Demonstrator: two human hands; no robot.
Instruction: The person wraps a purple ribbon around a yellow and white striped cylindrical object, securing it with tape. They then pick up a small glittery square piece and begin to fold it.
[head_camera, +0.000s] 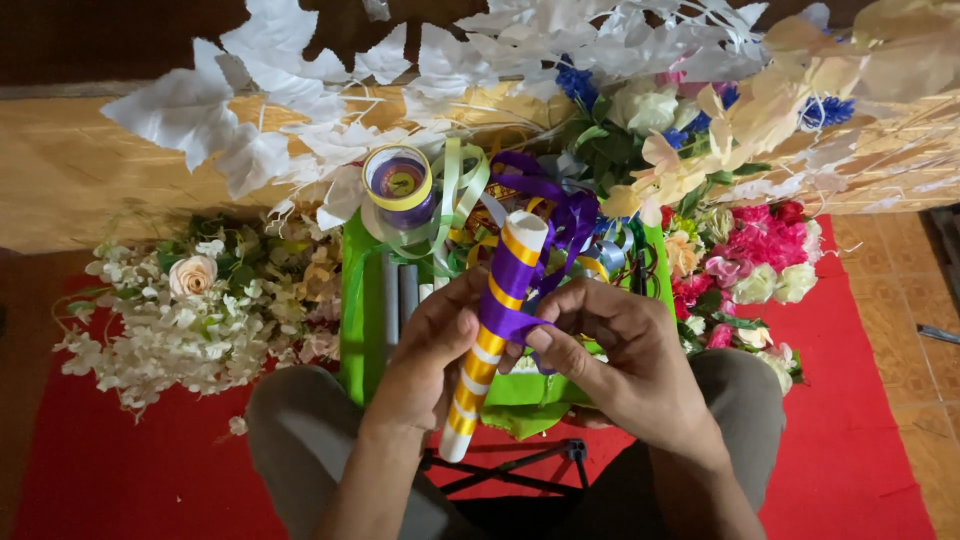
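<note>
Your left hand (425, 350) is closed around a white plastic tube spiralled with yellow ribbon (490, 340), held upright over your lap. Your right hand (610, 350) pinches a shiny purple ribbon (510, 300) against the tube's middle. Behind it, a green tray (360, 310) holds ribbon rolls, with artificial flowers on either side on the red mat (860, 400).

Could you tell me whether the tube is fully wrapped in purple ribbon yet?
Partly: purple ribbon covers only the tube's middle; yellow stripes show elsewhere.
</note>
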